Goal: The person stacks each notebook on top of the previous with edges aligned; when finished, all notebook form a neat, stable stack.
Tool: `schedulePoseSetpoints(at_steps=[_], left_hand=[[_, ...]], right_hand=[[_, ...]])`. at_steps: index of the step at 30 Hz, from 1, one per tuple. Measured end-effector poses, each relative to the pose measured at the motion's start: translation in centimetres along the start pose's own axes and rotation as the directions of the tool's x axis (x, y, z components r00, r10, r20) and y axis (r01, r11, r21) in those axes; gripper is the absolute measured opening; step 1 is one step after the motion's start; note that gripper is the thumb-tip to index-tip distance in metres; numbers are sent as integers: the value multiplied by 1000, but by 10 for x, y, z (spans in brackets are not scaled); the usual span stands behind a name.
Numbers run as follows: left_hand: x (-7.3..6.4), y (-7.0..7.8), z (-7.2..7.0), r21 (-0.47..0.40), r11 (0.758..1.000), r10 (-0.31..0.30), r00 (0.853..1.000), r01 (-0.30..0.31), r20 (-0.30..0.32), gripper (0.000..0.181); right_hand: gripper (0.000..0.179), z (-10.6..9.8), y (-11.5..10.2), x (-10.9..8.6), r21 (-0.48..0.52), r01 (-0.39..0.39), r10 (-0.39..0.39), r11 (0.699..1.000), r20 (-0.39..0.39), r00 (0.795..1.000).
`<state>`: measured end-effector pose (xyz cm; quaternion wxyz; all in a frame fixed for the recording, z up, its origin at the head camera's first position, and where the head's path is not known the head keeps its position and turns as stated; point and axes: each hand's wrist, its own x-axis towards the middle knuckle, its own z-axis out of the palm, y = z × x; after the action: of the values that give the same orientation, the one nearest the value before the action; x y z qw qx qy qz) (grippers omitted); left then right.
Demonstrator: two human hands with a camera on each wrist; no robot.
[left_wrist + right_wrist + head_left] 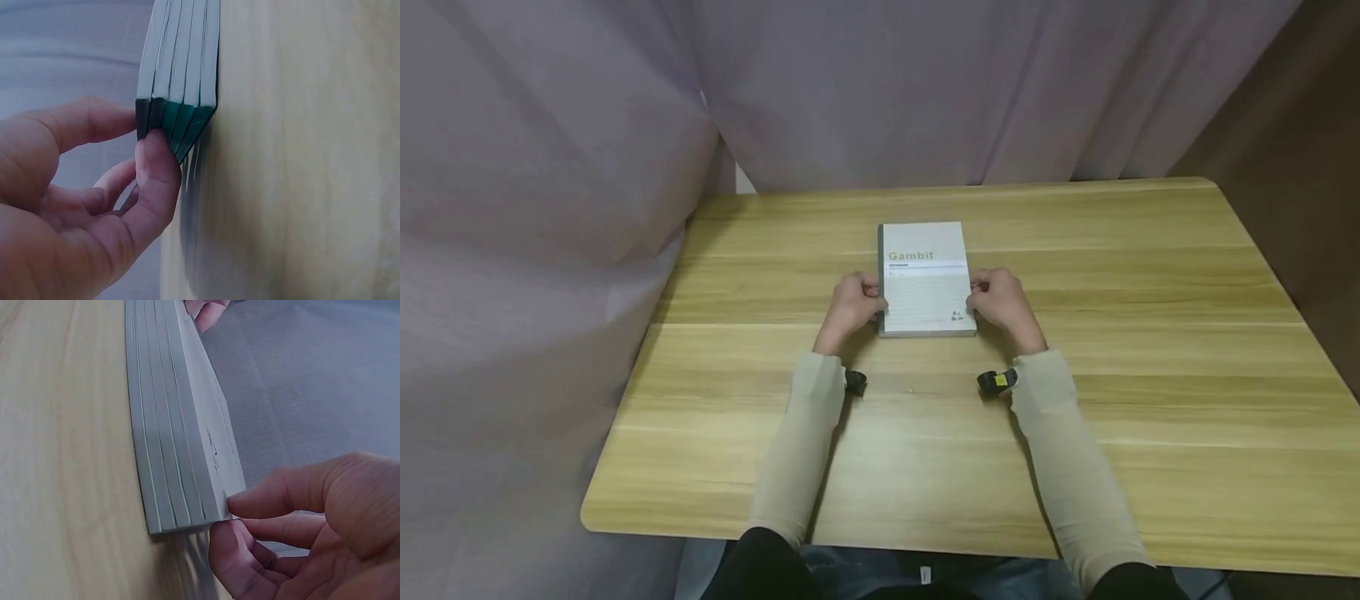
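Note:
A stack of several notebooks (pixel 182 62) lies flat on the wooden table, with dark and green spines on its left side. The top notebook (pixel 925 287) has a pale cover with "Gambit" printed on it. My left hand (pixel 852 304) grips it at the spine, thumb at the cover's edge and a finger against the spines below. On the opposite side, my right hand (pixel 1002 304) pinches its near corner, the thumb on the cover and a fingertip by the page edges. In the right wrist view, the stacked page edges (pixel 159 425) sit roughly flush.
The wooden table (pixel 1150 375) extends on both sides of the stack. A grey curtain (pixel 880 92) hangs behind it and along the left. Small dark cameras (pixel 997 382) are strapped at both wrists, over pale sleeves (pixel 1075 467).

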<state>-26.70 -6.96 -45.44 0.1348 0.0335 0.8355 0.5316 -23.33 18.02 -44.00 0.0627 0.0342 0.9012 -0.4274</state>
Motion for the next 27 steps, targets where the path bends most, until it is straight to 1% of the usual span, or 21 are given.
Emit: schedulePoseSetpoints(at_steps=[3,10,15,18,22,27], left_hand=[[-1,0,1,-14,1000,0,1000,0,3,43],[-4,-1,4,-16,1000,-6,1000,6,5,42],[-4,0,2,-10,1000,-4,1000,4,9,42],[-5,0,-1,10,1000,10,1000,-10,17,41],[-10,2,-6,67,997,29,999,-30,28,40],[-17,2,-15,143,987,70,997,-72,22,46]], right_hand=[[42,0,1,-1,-4,-15,15,1000,4,1000],[46,0,2,-4,-3,-38,38,999,17,999],[39,-1,0,-4,-30,-22,22,999,18,1000],[38,-3,-3,-5,-42,-17,18,999,17,1000],[47,-6,-5,-12,-69,3,-1,998,32,999],[52,-13,-4,-23,-164,65,-55,984,64,996]])
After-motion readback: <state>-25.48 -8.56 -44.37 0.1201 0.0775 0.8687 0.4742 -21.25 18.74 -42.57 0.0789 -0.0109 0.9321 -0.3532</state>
